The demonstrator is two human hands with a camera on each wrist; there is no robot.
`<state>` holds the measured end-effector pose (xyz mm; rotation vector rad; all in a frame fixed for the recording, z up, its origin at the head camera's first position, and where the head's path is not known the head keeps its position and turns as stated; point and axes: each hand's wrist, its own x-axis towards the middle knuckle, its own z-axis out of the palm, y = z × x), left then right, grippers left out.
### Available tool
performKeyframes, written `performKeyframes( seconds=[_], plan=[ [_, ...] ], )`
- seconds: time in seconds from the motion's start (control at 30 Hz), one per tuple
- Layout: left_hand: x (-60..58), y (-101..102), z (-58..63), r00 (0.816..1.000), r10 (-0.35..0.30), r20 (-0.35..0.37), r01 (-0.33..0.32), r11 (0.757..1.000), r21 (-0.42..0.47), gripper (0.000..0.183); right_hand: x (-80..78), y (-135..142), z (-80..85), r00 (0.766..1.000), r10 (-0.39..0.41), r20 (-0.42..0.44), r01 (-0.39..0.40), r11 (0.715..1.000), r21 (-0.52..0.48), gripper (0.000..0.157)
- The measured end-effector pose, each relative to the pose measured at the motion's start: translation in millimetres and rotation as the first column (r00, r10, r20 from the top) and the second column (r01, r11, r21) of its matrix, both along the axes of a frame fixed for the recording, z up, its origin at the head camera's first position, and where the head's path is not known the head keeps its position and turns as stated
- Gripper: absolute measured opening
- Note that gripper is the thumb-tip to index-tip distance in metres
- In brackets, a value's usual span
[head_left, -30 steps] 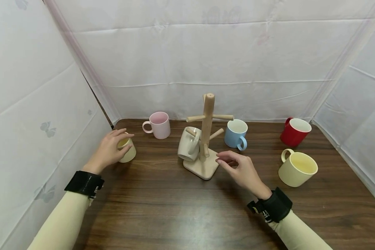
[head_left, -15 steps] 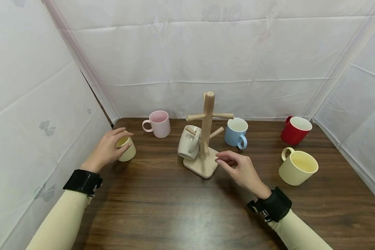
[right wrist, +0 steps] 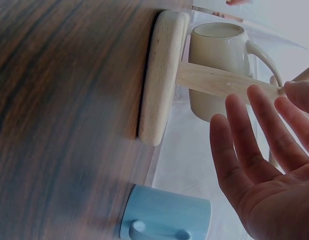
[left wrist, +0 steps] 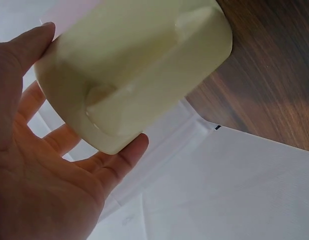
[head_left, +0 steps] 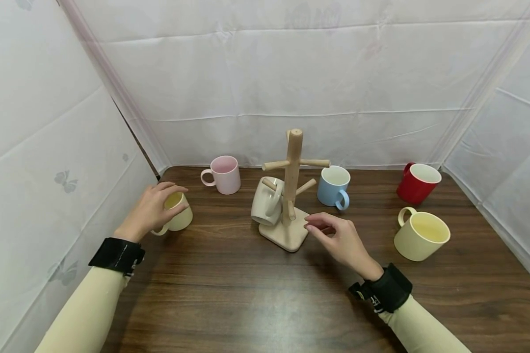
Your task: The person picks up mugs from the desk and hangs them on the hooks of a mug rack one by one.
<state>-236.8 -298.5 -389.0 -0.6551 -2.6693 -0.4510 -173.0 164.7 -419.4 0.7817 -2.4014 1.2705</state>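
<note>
At the table's left, my left hand [head_left: 152, 208] holds a pale yellow mug [head_left: 183, 218] near its rim, thumb on one side and fingers on the other. Its handle [head_left: 160, 231] points left toward my wrist; the left wrist view shows that mug [left wrist: 144, 45] handle side on. A wooden mug tree [head_left: 294, 166] stands mid-table, with a cream mug [head_left: 264, 206] tilted on a lower left peg. My right hand [head_left: 342, 240] hovers by the tree's base [head_left: 287, 240], fingers loosely bent and holding nothing. Whether its fingertips touch the base, I cannot tell.
A pink mug [head_left: 226, 176] stands at the back left, and a light blue mug [head_left: 332, 189] behind the tree's right side. On the right are a red mug [head_left: 415, 187] and another yellow mug [head_left: 419, 240]. White cloth walls border the table's back and sides.
The yellow mug in my left hand has turned, so its handle, hidden before, now shows below the hand on the left. My right hand has stayed in place.
</note>
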Motion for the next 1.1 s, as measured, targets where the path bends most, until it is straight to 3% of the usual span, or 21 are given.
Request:
performKeyframes(
  seconds=[0.5, 0.67, 0.83, 1.1],
  plan=[
    [6.8, 7.5, 10.2, 0.994, 0.094, 0.050, -0.089, 0.993, -0.080, 0.045, 0.1, -0.2, -0.2, 1.000, 0.003, 0.003, -0.003, 1.000, 0.007, 0.018],
    [9.4, 11.2, 15.1, 0.985, 0.125, 0.118, -0.111, 0.987, -0.118, 0.054, 0.1, -0.4, -1.0, 1.000, 0.006, -0.003, -0.006, 1.000, 0.006, 0.018],
    [12.3, 13.2, 18.4, 0.977, 0.125, 0.171, -0.100, 0.984, -0.149, 0.061, -0.3, -1.4, -0.4, 1.000, 0.014, 0.000, -0.014, 1.000, 0.004, 0.017],
    [16.5, 15.0, 19.8, 0.979, 0.118, 0.169, -0.089, 0.982, -0.168, 0.062, -1.9, -2.6, -2.3, 1.000, 0.026, -0.005, -0.026, 1.000, -0.002, 0.017]
  ],
)
